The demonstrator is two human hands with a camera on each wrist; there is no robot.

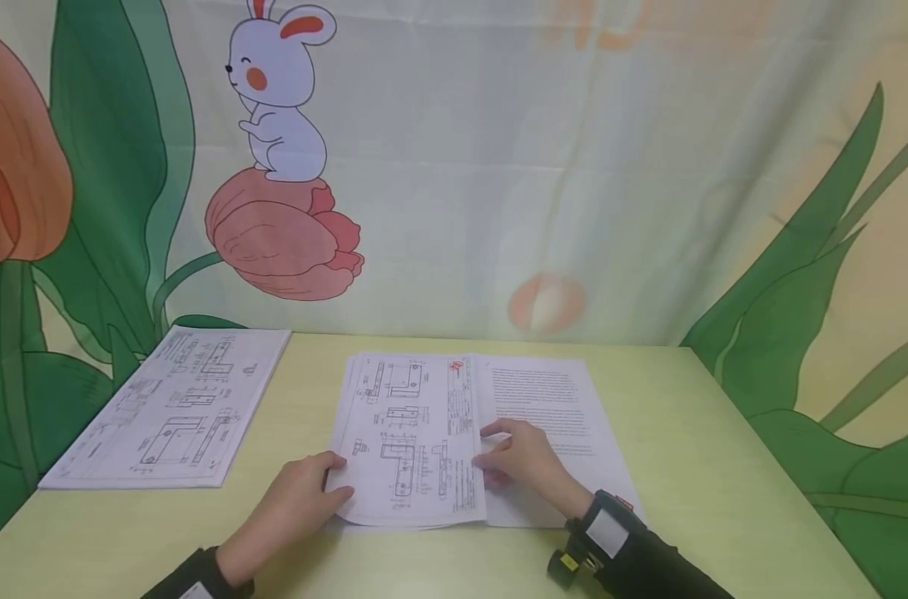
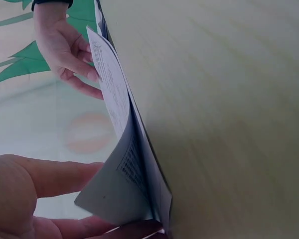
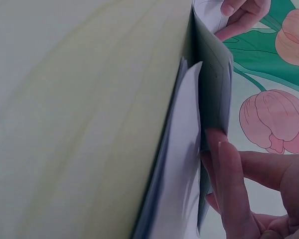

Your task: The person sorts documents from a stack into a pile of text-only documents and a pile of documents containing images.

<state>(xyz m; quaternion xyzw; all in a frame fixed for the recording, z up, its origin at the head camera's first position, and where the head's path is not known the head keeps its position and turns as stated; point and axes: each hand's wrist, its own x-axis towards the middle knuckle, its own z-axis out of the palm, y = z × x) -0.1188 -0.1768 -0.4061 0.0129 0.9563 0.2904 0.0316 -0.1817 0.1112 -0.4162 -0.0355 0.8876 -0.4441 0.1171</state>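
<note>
Technical-drawing sheets point(image 1: 434, 399) lie in the middle of the table, partly over a page of printed text point(image 1: 539, 387). My left hand point(image 1: 292, 503) holds their left edge between thumb and fingers. In the left wrist view, a curled paper corner point(image 2: 107, 191) rises between those fingers. My right hand point(image 1: 524, 457) grips the drawing sheets' right edge, above the text page. Seen from the right wrist, the drawing sheets point(image 3: 214, 84) stand bent away from white pages point(image 3: 182, 149) below, with right-hand fingers point(image 3: 231, 179) at their edge. Some fingertips are hidden behind paper.
At the table's left side lies another stack of drawing sheets point(image 1: 124, 416), slanted. The pale yellow table point(image 1: 723, 499) ends at the back against a printed curtain point(image 1: 454, 166) with a rabbit and tulips.
</note>
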